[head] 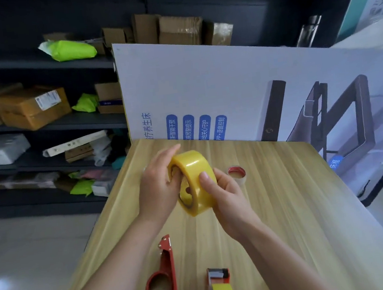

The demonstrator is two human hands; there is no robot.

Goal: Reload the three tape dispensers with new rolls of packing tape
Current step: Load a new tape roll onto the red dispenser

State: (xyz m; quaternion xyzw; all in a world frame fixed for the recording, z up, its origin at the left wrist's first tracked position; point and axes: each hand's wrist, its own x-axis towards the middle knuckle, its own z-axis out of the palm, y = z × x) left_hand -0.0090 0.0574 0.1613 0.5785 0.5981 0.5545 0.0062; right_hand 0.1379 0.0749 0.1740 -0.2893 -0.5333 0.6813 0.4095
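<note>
Both forearms are reaching in over the counter (289, 205) and meeting in the middle. The left hand (157, 187) is hooking its fingers into the core of the yellow roll (194, 168). The right hand (225, 193) is gripping the roll from its right side, thumb pressing on the outer tape face. The roll is standing tilted on edge between both hands. Nearer than the roll, an empty dispenser (164, 276) is lying slightly left and a loaded dispenser (221, 288) slightly right. A small roll (237, 174) is sitting just right of the roll.
</note>
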